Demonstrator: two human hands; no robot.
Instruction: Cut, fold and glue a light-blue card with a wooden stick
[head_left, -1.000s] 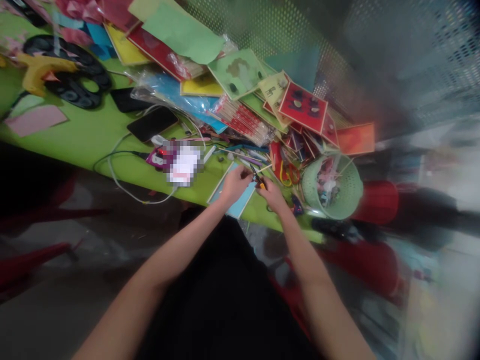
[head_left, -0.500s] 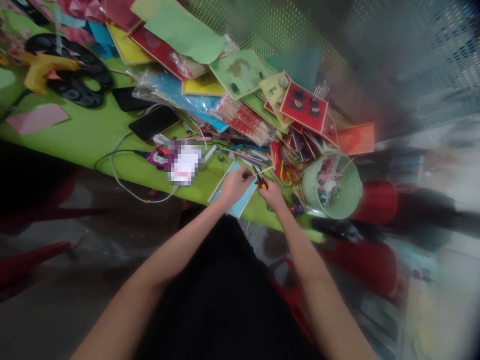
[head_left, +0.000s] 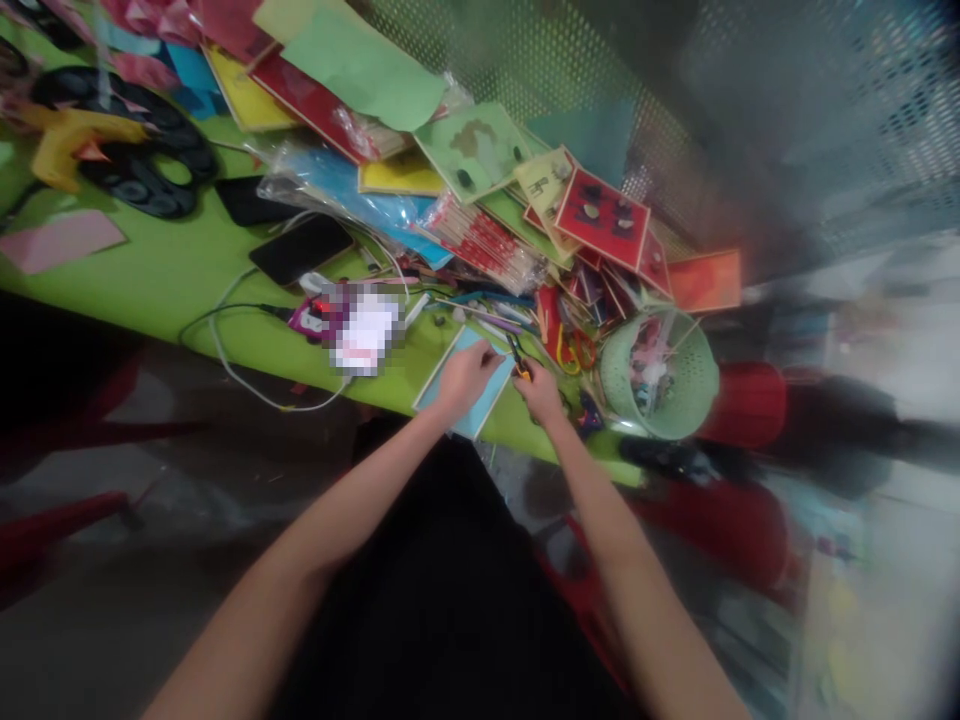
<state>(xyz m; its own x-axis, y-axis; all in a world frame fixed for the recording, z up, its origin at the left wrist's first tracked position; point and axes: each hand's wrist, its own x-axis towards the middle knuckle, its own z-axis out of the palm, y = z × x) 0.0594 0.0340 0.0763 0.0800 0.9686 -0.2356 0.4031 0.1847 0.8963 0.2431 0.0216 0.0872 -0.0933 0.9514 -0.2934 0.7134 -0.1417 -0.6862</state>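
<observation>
My left hand (head_left: 463, 377) rests over a light blue card (head_left: 466, 382) at the near edge of the green table (head_left: 172, 275), its fingers pinched on a thin pale stick (head_left: 491, 352). My right hand (head_left: 540, 392) sits just to its right, closed on a small black and yellow tool (head_left: 519, 359) whose tip meets the stick. The picture is blurred, so the fine details of both grips are unclear.
A mint green basket (head_left: 660, 375) stands right of my hands. Coloured cards and packets are piled at the back. A black phone (head_left: 300, 250), white cables (head_left: 247, 370) and a black paint palette (head_left: 142, 165) lie to the left. Red stools stand beside the table.
Both hands stay at the blue card with the stick and tool; the view has shifted slightly, nothing else moved.
</observation>
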